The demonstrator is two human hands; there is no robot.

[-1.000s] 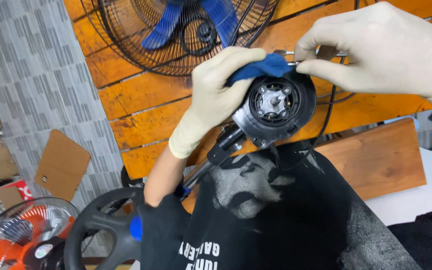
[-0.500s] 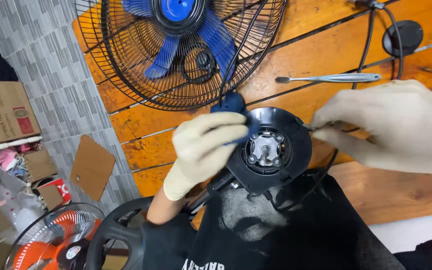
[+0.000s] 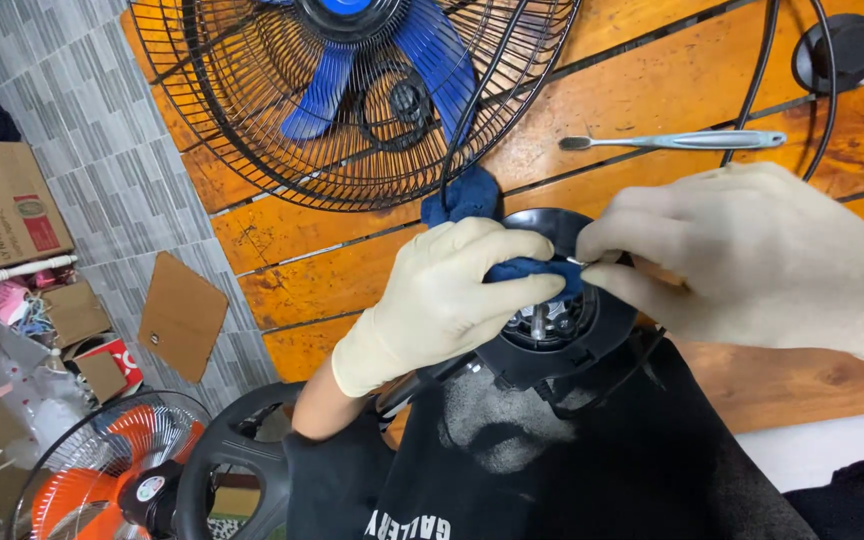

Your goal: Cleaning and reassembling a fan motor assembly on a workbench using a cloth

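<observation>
Blue cloth rag (image 3: 472, 200) sits bunched under my gloved left hand (image 3: 442, 300), fingers pressed on it, at twelve o'clock of the round black plastic fan motor housing (image 3: 552, 340), my right hand (image 3: 752, 260) pinching a thin metal pin (image 3: 577, 262); its shaft remains bare, bladeless.

Two gloved hands above a black printed top

The left hand (image 3: 442, 300) wears a thin, cream-coloured rubber glove whose rolled cuff ends at the wrist, leaving the forearm below it bare. The right hand (image 3: 762, 260) wears a matching cream glove, wrinkled over the knuckles. The black short-sleeved fabric top (image 3: 592, 470) carries a faded grey print across the chest and white block lettering near its lower edge.
</observation>
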